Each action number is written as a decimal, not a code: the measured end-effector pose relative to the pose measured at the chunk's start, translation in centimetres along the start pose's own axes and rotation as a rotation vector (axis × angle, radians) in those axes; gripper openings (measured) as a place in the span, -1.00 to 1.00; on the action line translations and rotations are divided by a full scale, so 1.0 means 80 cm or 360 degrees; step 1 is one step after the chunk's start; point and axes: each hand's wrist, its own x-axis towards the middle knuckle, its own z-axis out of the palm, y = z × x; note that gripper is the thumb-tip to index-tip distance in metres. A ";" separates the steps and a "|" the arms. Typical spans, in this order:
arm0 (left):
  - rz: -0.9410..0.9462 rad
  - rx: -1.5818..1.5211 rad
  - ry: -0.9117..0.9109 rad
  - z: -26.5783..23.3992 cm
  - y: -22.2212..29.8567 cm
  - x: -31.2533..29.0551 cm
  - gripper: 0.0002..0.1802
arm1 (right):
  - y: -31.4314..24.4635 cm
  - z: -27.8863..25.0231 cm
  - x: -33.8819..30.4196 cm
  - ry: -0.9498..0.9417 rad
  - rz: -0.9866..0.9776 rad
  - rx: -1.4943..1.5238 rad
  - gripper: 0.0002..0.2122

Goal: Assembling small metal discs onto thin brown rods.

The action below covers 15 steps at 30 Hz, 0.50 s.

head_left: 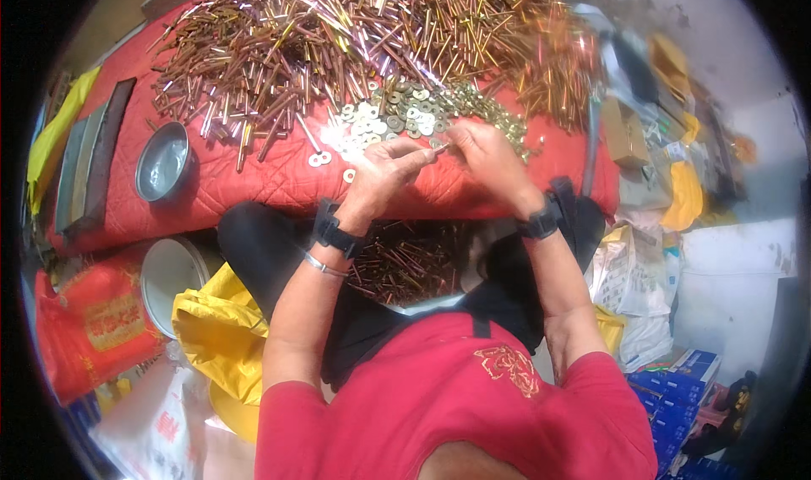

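Small metal piece [441, 148] lies between the fingertips of the left hand [384, 169] and right hand [492, 159], both pinching it

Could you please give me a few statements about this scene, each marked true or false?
1. The metal bowl sits on the red cloth, to the left of both hands. True.
2. The hands are far apart, at opposite ends of the cloth. False: the left hand and right hand are close together, with a small metal piece between them.
3. All the washers are inside the bowl. False: many washers lie on the cloth, just beyond the hands.
4. A dark band is worn on each wrist. True: one on the left, one on the right.
5. The person's shirt is blue. False: the shirt is red.
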 end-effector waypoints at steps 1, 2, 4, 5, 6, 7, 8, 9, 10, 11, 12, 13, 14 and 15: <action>-0.0052 -0.0082 -0.0003 -0.002 -0.001 0.001 -0.87 | -0.003 0.000 0.002 -0.0006 0.0147 0.0132 -0.80; -0.0050 -0.0118 0.0009 -0.004 -0.002 0.003 -0.87 | -0.003 0.004 0.002 0.0078 0.0050 0.0149 -0.80; -0.0046 -0.0192 0.0030 -0.005 -0.004 0.005 -0.86 | -0.002 0.015 0.003 0.0249 -0.0142 0.0181 -0.80; -0.0056 -0.0198 0.0023 -0.005 -0.005 0.006 -0.86 | -0.002 0.016 0.004 0.0236 -0.0155 0.0085 -0.80; -0.0071 -0.0203 0.0014 -0.005 -0.005 0.005 -0.86 | -0.003 0.017 0.004 0.0224 -0.0164 -0.0011 -0.79; -0.0086 -0.0208 0.0005 -0.005 -0.004 0.005 -0.86 | -0.004 0.017 0.004 0.0213 -0.0172 -0.0106 -0.79; -0.0074 -0.0193 0.0002 -0.006 -0.004 0.004 -0.86 | -0.005 0.017 0.005 0.0149 -0.0114 -0.0173 -0.79; -0.0061 -0.0181 -0.0002 -0.006 -0.003 0.003 -0.87 | -0.005 0.016 0.005 0.0083 -0.0056 -0.0244 -0.78; -0.0048 -0.0170 -0.0006 -0.007 -0.002 0.002 -0.87 | -0.005 0.014 0.006 0.0018 0.0002 -0.0314 -0.78; -0.0047 -0.0164 -0.0015 -0.007 -0.002 0.002 -0.87 | -0.006 0.011 0.007 -0.0068 0.0135 -0.0187 -0.78; -0.0044 -0.0160 -0.0024 -0.008 -0.001 0.001 -0.88 | -0.007 0.007 0.008 -0.0154 0.0265 -0.0062 -0.77; -0.0041 -0.0156 -0.0033 -0.008 -0.001 0.001 -0.88 | -0.008 0.004 0.010 -0.0240 0.0396 0.0064 -0.77; -0.0043 -0.0169 -0.0027 -0.007 0.000 0.001 -0.88 | -0.003 0.006 0.010 -0.0088 0.0227 0.0067 -0.79; -0.0044 -0.0184 -0.0021 -0.006 0.001 0.002 -0.88 | 0.000 0.009 0.011 0.0063 0.0056 0.0069 -0.80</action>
